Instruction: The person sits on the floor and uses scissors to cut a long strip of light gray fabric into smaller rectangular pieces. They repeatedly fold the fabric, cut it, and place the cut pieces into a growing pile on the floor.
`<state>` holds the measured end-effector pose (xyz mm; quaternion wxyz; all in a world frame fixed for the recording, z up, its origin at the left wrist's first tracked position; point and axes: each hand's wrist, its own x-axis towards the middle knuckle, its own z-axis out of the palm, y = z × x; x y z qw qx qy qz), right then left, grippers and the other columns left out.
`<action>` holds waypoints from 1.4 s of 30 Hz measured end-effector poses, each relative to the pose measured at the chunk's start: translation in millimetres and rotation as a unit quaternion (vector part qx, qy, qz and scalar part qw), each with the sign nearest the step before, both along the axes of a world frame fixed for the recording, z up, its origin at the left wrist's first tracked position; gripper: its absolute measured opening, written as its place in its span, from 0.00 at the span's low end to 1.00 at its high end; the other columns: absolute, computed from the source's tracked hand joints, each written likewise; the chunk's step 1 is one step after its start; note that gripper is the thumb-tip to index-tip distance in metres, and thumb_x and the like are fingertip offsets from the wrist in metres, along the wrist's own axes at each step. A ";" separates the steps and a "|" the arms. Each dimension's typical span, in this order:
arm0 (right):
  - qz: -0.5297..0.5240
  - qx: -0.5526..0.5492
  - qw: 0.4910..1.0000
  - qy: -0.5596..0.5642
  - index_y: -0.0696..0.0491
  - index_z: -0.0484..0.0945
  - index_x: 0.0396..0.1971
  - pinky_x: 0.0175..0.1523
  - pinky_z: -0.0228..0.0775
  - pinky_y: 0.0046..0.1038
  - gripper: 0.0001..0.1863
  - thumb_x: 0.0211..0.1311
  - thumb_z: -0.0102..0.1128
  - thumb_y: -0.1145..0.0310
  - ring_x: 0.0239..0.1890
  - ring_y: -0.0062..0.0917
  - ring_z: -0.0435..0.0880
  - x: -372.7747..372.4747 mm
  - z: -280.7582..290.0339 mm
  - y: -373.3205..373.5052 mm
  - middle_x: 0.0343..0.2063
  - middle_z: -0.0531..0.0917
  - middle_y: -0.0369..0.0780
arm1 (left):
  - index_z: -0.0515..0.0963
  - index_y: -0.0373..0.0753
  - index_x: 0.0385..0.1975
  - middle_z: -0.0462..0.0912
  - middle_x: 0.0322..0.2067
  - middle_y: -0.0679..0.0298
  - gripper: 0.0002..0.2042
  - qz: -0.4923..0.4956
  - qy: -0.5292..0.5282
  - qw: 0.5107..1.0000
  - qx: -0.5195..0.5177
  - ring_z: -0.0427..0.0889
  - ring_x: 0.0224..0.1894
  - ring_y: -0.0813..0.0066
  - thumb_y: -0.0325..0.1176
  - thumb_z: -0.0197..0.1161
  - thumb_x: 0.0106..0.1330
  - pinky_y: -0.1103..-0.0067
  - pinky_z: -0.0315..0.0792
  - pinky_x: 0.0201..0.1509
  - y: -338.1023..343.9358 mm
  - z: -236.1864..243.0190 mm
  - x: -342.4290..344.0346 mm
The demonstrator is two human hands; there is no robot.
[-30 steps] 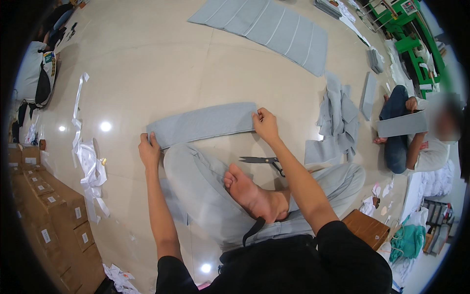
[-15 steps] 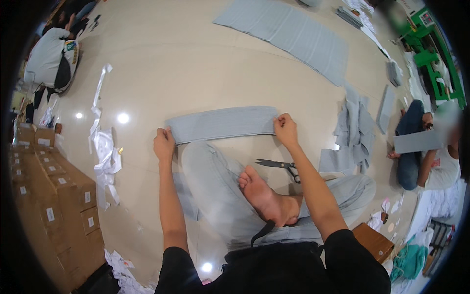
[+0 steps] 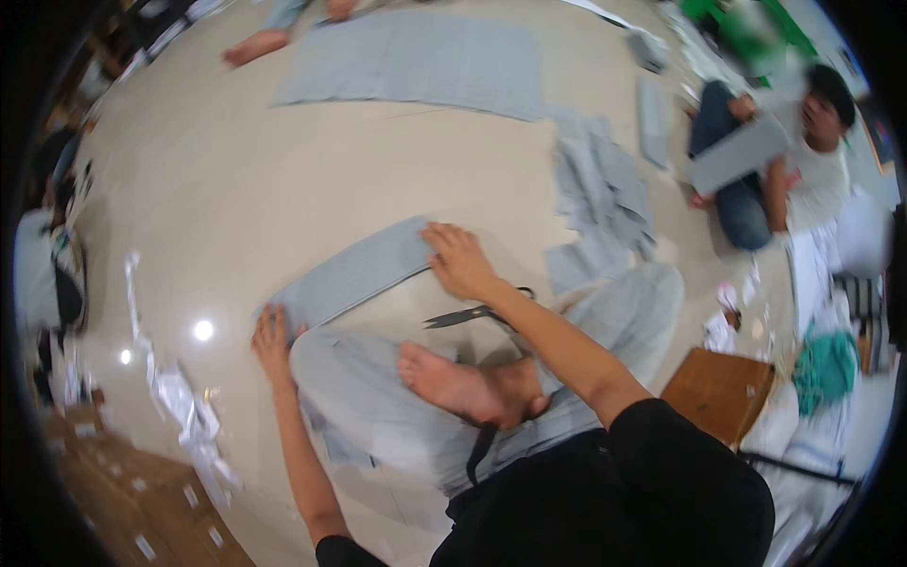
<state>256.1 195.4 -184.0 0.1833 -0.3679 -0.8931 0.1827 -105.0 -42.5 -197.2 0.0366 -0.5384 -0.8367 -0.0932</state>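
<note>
On the floor before my crossed legs lies a folded grey fabric strip [image 3: 350,272], slanting up to the right. My left hand [image 3: 271,345] rests on its left end with fingers spread. At the other end my right hand [image 3: 461,260] lies with fingers stretched over the fabric edge, thumb hidden. Black-handled scissors [image 3: 455,318] sit just below my right hand, blades toward the left; my right forearm covers part of their handles.
Large grey fabric panels [image 3: 416,66] cover the floor farther off, with a person's bare foot [image 3: 257,47] beside them. Grey scraps [image 3: 600,198] lie right. A seated co-worker [image 3: 756,161] holds a grey piece. Cardboard boxes [image 3: 142,487] and white scraps [image 3: 179,402] are left; a brown box [image 3: 718,392] is right.
The view has swung to the right. My hands have gone from pinching the strip's ends to lying on them with fingers stretched out, and the strip now slants.
</note>
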 end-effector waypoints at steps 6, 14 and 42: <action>0.038 0.042 0.993 -0.104 0.44 0.64 0.73 0.66 0.64 0.49 0.32 0.72 0.58 0.58 0.70 0.40 0.68 65.5 25.5 -2.6 0.74 0.65 0.42 | 0.60 0.50 0.77 0.55 0.78 0.54 0.39 -0.085 0.037 0.991 -0.100 0.55 0.78 0.51 0.55 0.63 0.68 0.50 0.48 0.78 30.3 11.6 2.5; 0.018 0.015 0.988 -0.155 0.46 0.76 0.64 0.62 0.66 0.45 0.24 0.69 0.59 0.59 0.67 0.36 0.71 69.5 15.8 9.8 0.72 0.67 0.41 | 0.57 0.48 0.78 0.50 0.79 0.50 0.40 -0.089 -0.004 0.990 -0.110 0.48 0.80 0.47 0.54 0.62 0.69 0.47 0.44 0.79 24.1 -12.9 -5.8; -0.043 -0.231 0.915 0.327 0.61 0.76 0.59 0.36 0.69 0.22 0.17 0.79 0.50 0.68 0.30 0.14 0.72 145.6 288.4 -17.3 0.28 0.76 0.31 | 0.71 0.26 0.60 0.75 0.59 0.40 0.27 -0.220 -0.259 0.906 0.252 0.73 0.64 0.41 0.33 0.70 0.64 0.57 0.68 0.66 135.8 268.0 378.6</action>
